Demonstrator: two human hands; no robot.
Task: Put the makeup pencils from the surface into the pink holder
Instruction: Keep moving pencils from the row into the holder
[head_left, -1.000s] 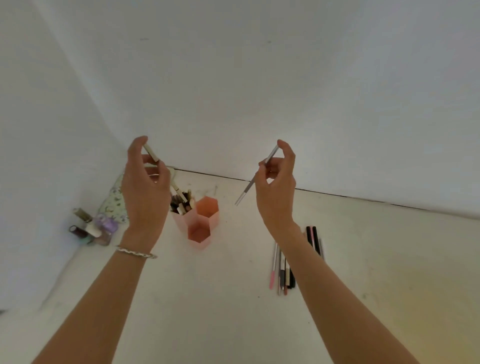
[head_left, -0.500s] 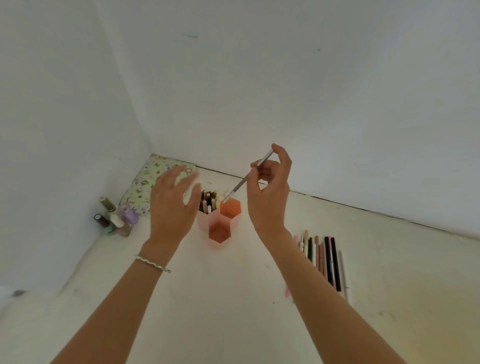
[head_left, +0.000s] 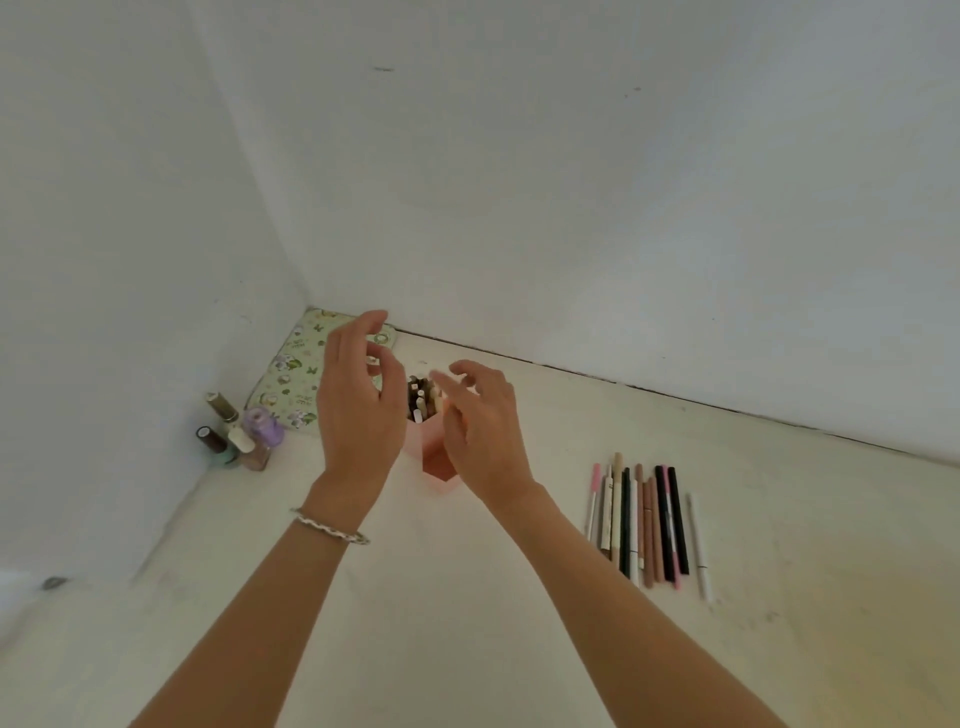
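1 pink holder (head_left: 439, 462); roughly 11 loose pencils (head_left: 661, 519); 4 polish bottles (head_left: 262, 426); 1 floral pouch (head_left: 291, 374); 1 bracelet (head_left: 332, 530).

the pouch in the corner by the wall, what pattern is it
Pale green pouch with a small floral print, seen in the head view.

The right hand (head_left: 483, 415) no longer pinches the thin grey pencil. Its fingers are now loose, spread and empty, lower down and close over the right side of the pink holder (head_left: 439, 470). The left hand (head_left: 358, 410), which held a beige pencil a second ago, is empty too, with relaxed fingers at the holder's left. The two hands are nearer each other and hide much of the holder. The view has swung, so the row of pencils (head_left: 641, 519) shows whole at the right.
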